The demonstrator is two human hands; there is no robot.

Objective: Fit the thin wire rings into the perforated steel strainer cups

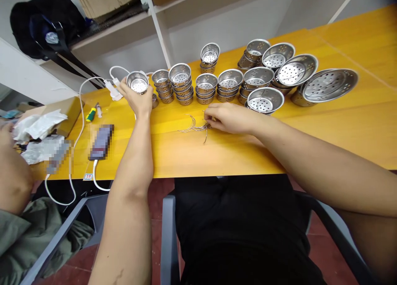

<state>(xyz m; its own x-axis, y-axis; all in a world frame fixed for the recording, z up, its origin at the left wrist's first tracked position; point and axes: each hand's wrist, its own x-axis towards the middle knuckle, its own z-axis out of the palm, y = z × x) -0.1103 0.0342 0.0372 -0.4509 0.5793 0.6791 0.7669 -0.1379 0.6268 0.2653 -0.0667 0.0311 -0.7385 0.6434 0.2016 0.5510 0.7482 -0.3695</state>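
My left hand [138,99] is wrapped round a small perforated metal cup [138,83] at the left end of the cup rows. On the yellow table, my right hand [217,116] has its fingers pinched together at a loose bunch of thin curved metal wires [192,125]; whether a wire is between the fingertips is too small to tell. Behind and right of the hands stand several stacks of perforated metal cups, among them a stack [180,84] near the middle and wider ones, the largest [330,86] at the right.
A phone [101,142] with a white cable and a green-yellow screwdriver [91,114] lie at the left. Beyond are a power strip [114,89], plastic bags [43,125] and a cardboard box [72,115]. Another person's arm [14,181] is at the far left. Shelves stand behind the table.
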